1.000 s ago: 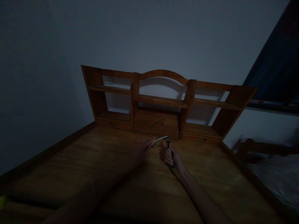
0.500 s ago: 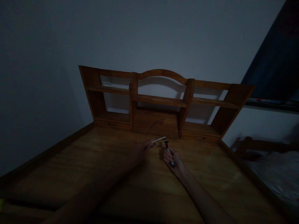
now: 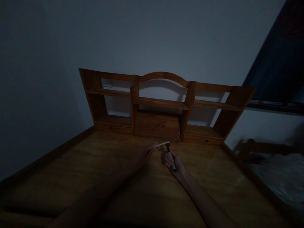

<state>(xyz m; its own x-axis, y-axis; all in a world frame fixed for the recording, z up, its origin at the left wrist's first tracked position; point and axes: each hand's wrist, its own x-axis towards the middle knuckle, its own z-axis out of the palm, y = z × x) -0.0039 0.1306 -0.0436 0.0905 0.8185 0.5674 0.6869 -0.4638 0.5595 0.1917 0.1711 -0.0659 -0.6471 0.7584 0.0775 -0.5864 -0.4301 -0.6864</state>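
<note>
In dim light my left hand [image 3: 143, 154] pinches one end of a thin pale strip [image 3: 162, 144], which sticks out to the right just above the wooden surface [image 3: 99, 164]. My right hand [image 3: 174, 163] is closed around a small dark tool with a light handle [image 3: 170, 155], its dark head pointing up and almost touching the strip's free end. Both hands hover low over the wood, just in front of the shelf unit [image 3: 161, 104].
The wooden shelf unit has an arched middle, open side compartments and a closed centre panel [image 3: 158, 126], and stands against a grey wall. A raised wooden rim [image 3: 45, 156] runs along the left side. At the right lies a pale cloth-covered bed [image 3: 280, 180].
The tool in my right hand has moved up and left, closing on the strip's end. The left hand has barely shifted. The view has drifted slightly.
</note>
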